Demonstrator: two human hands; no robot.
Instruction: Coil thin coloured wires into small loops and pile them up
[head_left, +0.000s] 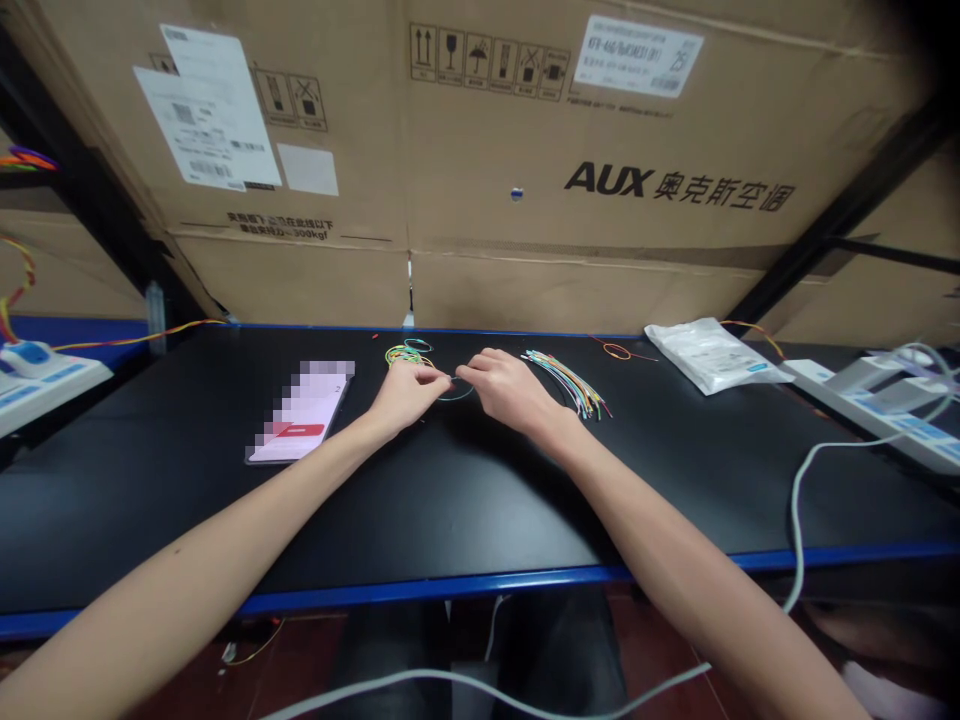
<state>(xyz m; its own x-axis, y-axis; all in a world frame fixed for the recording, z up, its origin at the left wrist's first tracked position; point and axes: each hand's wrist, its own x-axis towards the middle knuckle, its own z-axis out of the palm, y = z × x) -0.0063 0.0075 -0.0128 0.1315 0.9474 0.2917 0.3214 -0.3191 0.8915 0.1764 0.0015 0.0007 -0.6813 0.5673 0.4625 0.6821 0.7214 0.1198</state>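
Observation:
Over the middle of the black table, my left hand and my right hand are close together, fingers pinched. Between them a thin greenish wire bends in a small loop, each hand closed on a part of it. Just behind my left hand lies a pile of coiled wires, yellow and green, partly hidden by the hand. To the right of my right hand is a bundle of straight, many-coloured wires, fanned out at its near end.
A phone lies left of my hands on the black table. Farther right are a thin orange wire, a white plastic packet and a power strip with a grey cable. A large cardboard box stands behind.

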